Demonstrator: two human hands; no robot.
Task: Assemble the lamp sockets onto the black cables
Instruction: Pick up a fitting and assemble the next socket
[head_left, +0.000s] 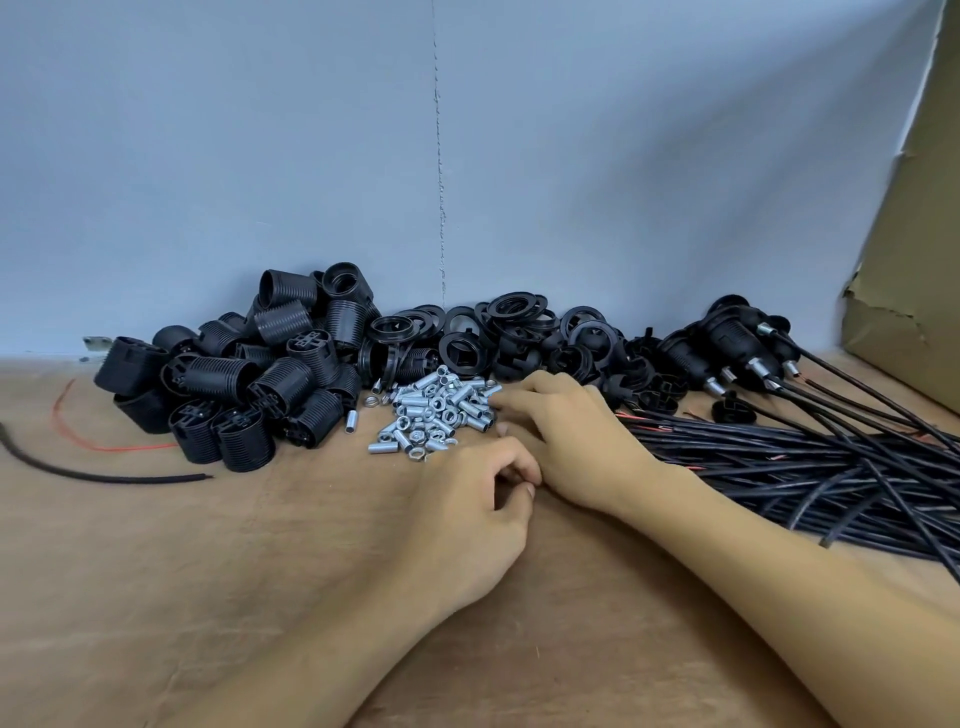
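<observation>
Brown board worktop (260, 545), parts staged along its back edge:
- heap of black ribbed plastic socket shells (249, 384) toward the back-left
- black flat plastic rings (519, 312) at mid back edge
- black sockets already on cables (727, 343) toward the back-right corner; they looked assembled, metal tube at each neck

Bundle of black cables (779, 457) lay along the right edge, stripped ends with red cores pointing at the centre. Pile of silver threaded metal tubes and nuts (441, 410) sat mid-surface, just in front of the rings. One loose black cable offcut (104, 475) and a thin red wire (67, 426) lay near the left edge.

Right hand (566, 436) was palm down between the cable ends and the metal pile. Its fingers were fairly straight, tips touching the pile's right side, nothing visibly gripped. Left hand (467, 509) sat just in front of it, touching it, with fingers curled in against the thumb. Couldn't tell whether a small part was pinched there.

My read: the step was picking one tube or nut for the next cable. To do it well:
- Lift a single piece off the pile's near-right fringe rather than raking through. The tubes are round and would likely roll toward the shells.
- Check tube vs nut before lifting, as they were mixed.
- Keep the wrist off the cable ends so the stripped cores don't splay.
- Take the next cable from the top of the bundle, since the lower ones were crossed and would probably drag others along.

Markings: no brand, label or print readable on any part, nor on the tan cardboard sheet (914, 234) by the right edge.
</observation>
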